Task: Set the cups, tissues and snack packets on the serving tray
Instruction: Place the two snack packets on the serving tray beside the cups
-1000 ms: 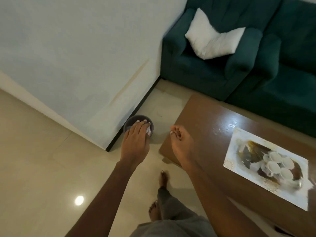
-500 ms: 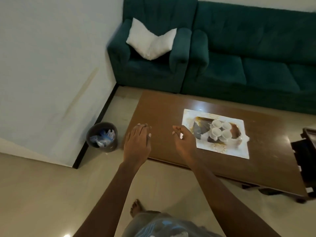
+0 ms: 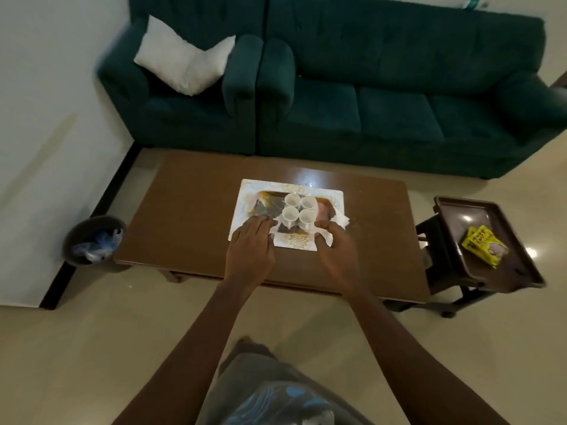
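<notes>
Several white cups (image 3: 298, 209) stand close together on a shiny tray (image 3: 265, 207), which lies on a white patterned mat (image 3: 246, 191) on the brown coffee table (image 3: 184, 216). White tissues (image 3: 342, 220) lie crumpled at the tray's right end. My left hand (image 3: 250, 251) hovers over the tray's front left corner with its fingers stretched forward. My right hand (image 3: 337, 253) is at the front right corner, fingers apart, beside a tissue. Yellow snack packets (image 3: 483, 250) lie on a dark brown tray (image 3: 494, 211) on a trolley to the right of the table.
A dark bin (image 3: 92, 240) with plastic inside stands on the floor at the table's left end, by the white wall. Behind the table are a green sofa (image 3: 383, 102) and a green armchair (image 3: 171, 118) holding a white pillow (image 3: 184, 64).
My view has swung right from the bin to the table. Both hands have moved forward over the table to the front edge of the tray with the cups.
</notes>
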